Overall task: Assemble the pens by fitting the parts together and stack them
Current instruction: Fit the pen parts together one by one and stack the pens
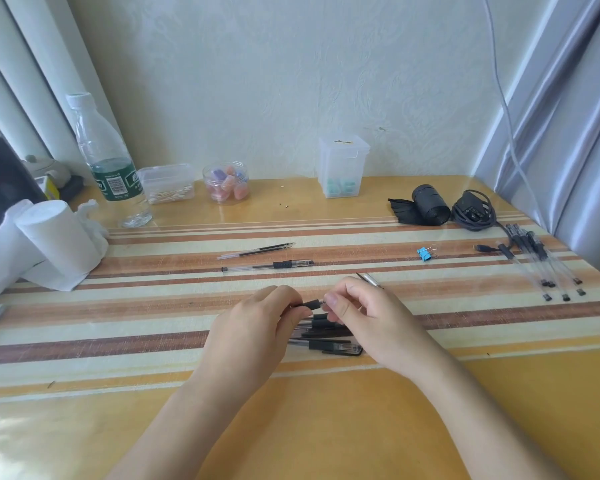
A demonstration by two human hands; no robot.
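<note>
My left hand [253, 327] and my right hand [364, 320] meet at the table's middle, both pinching one pen [310, 304] whose black grip shows between the fingertips. A thin pointed end [369, 278] sticks out past my right hand. Under the hands lies a pile of clear pens with black parts [326, 341]. Farther back rest a capped pen [267, 266] and a loose refill with a clear tube [255, 251]. Several finished pens [544, 265] lie stacked at the right edge.
A water bottle [108, 161], tissue rolls [49, 237], small plastic containers [343, 168] and a jar [226, 181] line the back. A black roll [426, 204], a coiled cable [471, 209] and a blue binder clip [424, 253] sit at the right.
</note>
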